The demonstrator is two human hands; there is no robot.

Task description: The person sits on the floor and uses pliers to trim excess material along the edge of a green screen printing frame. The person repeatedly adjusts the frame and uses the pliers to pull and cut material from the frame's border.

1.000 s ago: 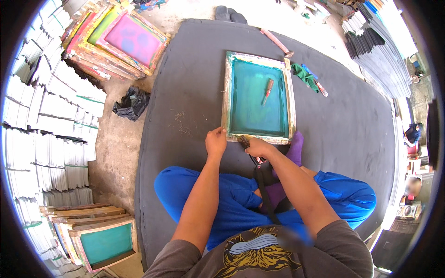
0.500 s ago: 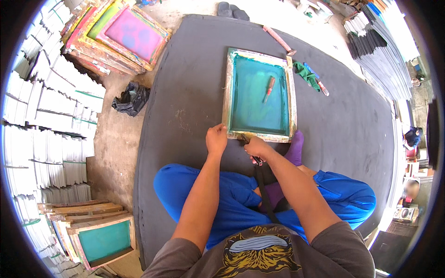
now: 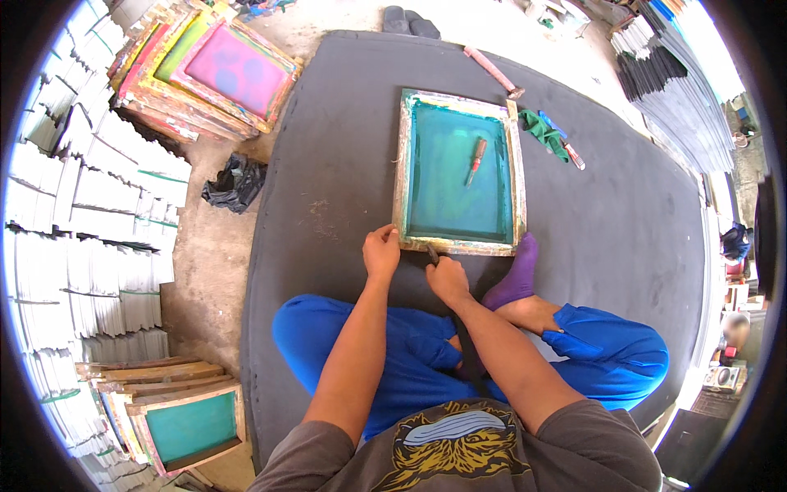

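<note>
A wooden screen-printing frame [image 3: 519, 180] with teal mesh lies on the dark mat in front of me. My left hand [image 3: 382, 252] is closed on its near left corner, fingers bent over the edge. My right hand [image 3: 448, 280] is wrapped round dark pliers [image 3: 432, 253], whose jaws touch or nearly touch the frame's near rail. The fist hides most of the handles. A screwdriver [image 3: 475, 160] with a reddish handle rests on the mesh. My foot in a purple sock [image 3: 516, 271] is beside the near right corner.
Beyond the frame is a hammer [image 3: 492, 71]. A green cloth [image 3: 543, 134] and a red-handled tool [image 3: 575, 156] lie to its right. Stacked frames [image 3: 279, 107] stand far left, others [image 3: 238, 418] near left. A black plastic bag [image 3: 235, 182] sits off the mat [image 3: 328, 82].
My right hand has turned and shifted slightly left and down, so the plier handles no longer show below it. My left hand stays at the corner; the view has shifted slightly.
</note>
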